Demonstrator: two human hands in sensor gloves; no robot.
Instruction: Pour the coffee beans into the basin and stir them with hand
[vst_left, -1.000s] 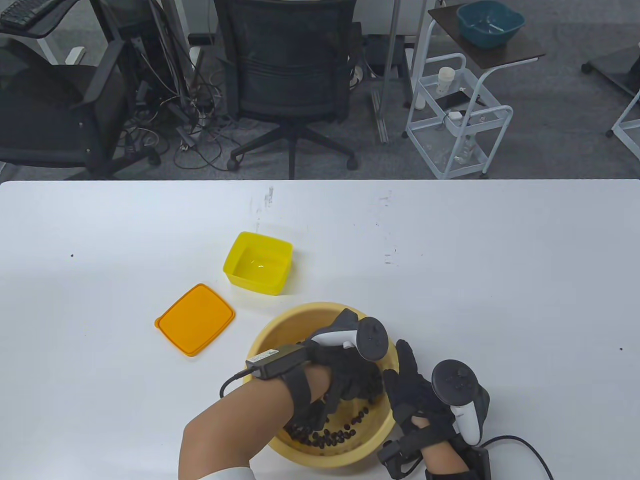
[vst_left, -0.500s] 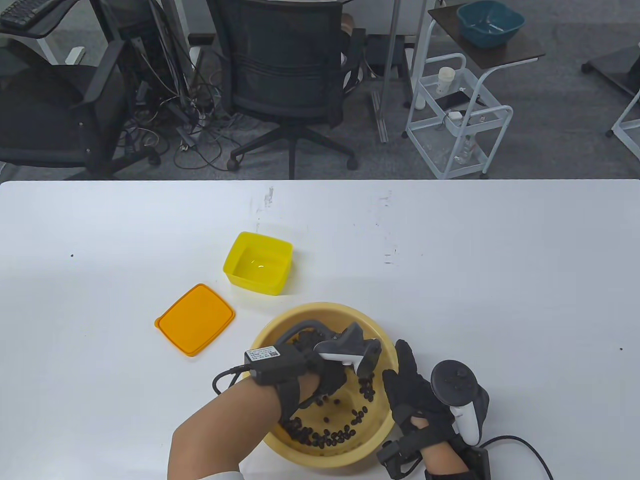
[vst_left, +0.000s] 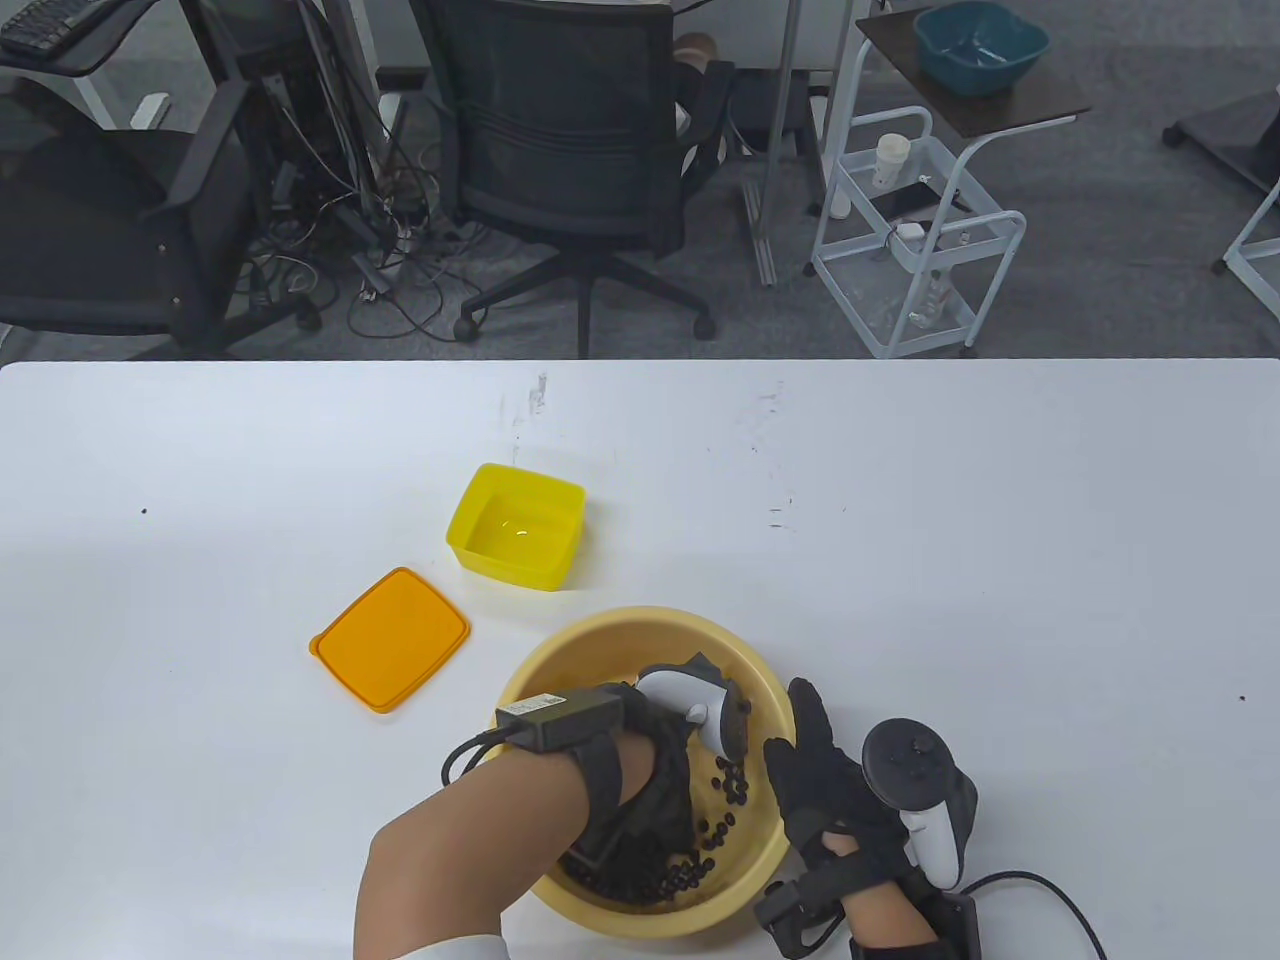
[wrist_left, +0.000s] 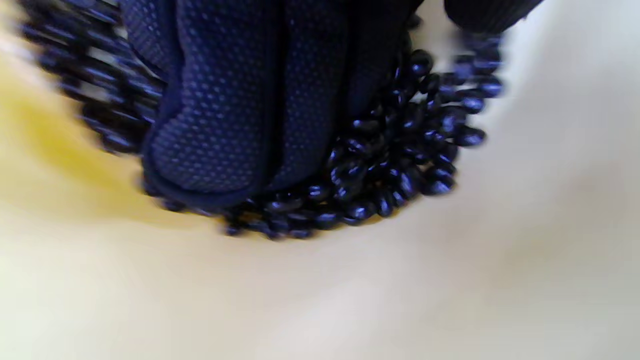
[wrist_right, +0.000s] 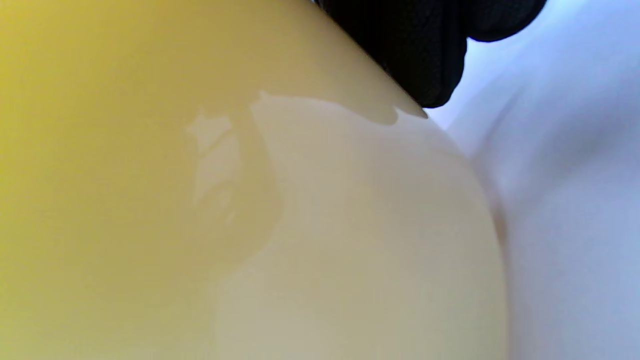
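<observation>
A pale yellow basin (vst_left: 620, 622) stands near the table's front edge with dark coffee beans (vst_left: 730, 790) on its floor. My left hand (vst_left: 645, 815) reaches down inside it. In the left wrist view its gloved fingers (wrist_left: 215, 125) lie straight and together, pushing into a heap of beans (wrist_left: 400, 165) against the basin's wall (wrist_left: 350, 300). My right hand (vst_left: 800, 740) rests against the basin's right rim from outside with its fingers stretched out. In the right wrist view those fingers (wrist_right: 420, 50) lie on the outer wall (wrist_right: 200, 200).
An empty yellow box (vst_left: 517, 527) stands just behind the basin, and its orange lid (vst_left: 389, 639) lies flat to the left. Office chairs and a white cart stand beyond the table's far edge.
My left hand has swept from the middle of the basin toward its near left side, dragging beans with it. The right hand and the basin have stayed where they were.
</observation>
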